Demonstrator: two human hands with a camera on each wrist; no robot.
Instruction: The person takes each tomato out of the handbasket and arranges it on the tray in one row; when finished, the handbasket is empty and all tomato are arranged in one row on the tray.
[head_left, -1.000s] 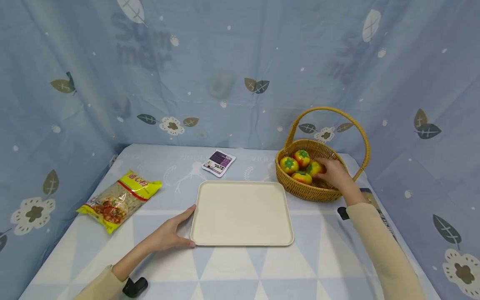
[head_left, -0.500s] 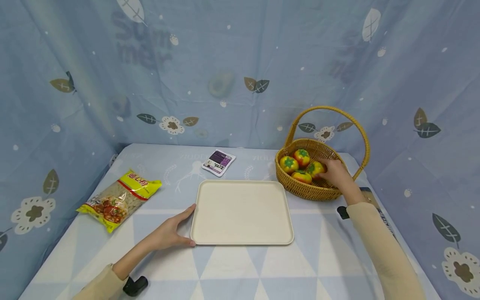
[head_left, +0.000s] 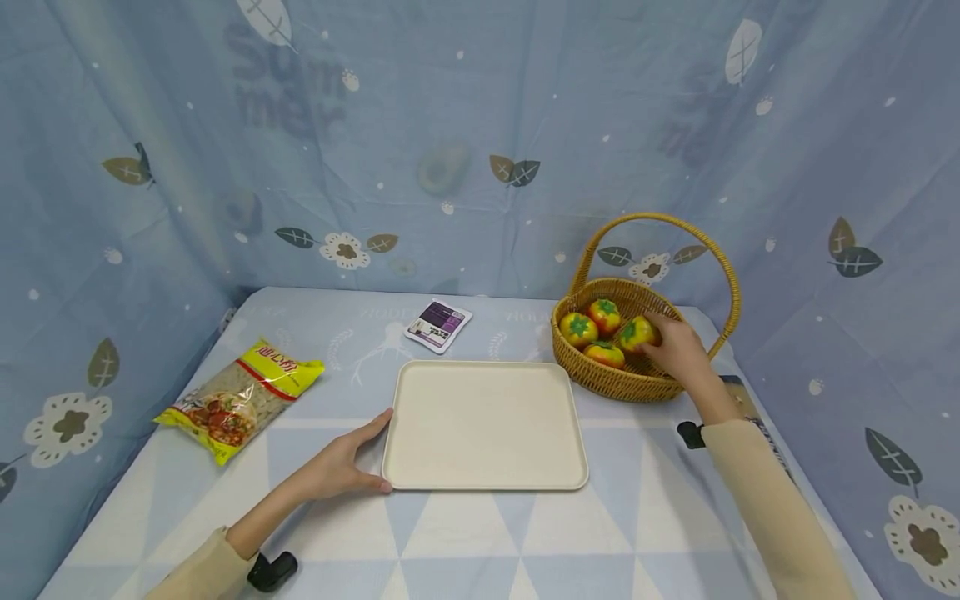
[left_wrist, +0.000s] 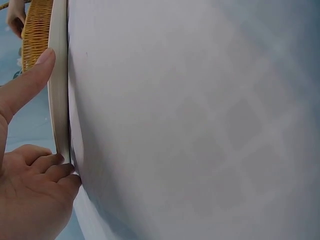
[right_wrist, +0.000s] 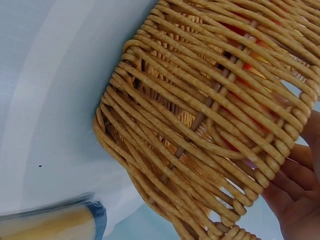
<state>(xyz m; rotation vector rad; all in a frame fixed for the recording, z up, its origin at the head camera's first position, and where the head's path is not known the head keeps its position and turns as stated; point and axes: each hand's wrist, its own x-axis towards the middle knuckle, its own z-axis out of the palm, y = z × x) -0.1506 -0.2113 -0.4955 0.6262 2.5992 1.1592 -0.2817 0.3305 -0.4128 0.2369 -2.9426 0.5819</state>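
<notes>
In the head view my right hand (head_left: 677, 346) reaches into the wicker basket (head_left: 615, 385) and grips a persimmon (head_left: 637, 333), yellow-orange with a green top. Beside it lie several more persimmons, among them one (head_left: 579, 330) at the basket's left. The right wrist view has the basket's woven wall (right_wrist: 200, 110) in front, hiding much of the fruit and of my right hand (right_wrist: 300, 195). My left hand (head_left: 335, 468) touches the left edge of a cream rectangular tray (head_left: 485, 425), thumb and fingers spread apart. Seen from the left wrist, thumb and fingertips meet the tray's rim (left_wrist: 59, 100).
A yellow food packet (head_left: 240, 400) lies at the left. Behind the tray is a small purple-and-white packet (head_left: 438, 326). Right of the basket, a flat dark-and-tan item (head_left: 742, 396) is partly hidden by my arm. The basket's tall handle (head_left: 660, 218) arches above it.
My right hand, with the persimmon in its fingers, has shifted slightly up and to the right inside the basket. The left hand and the tray have stayed put.
</notes>
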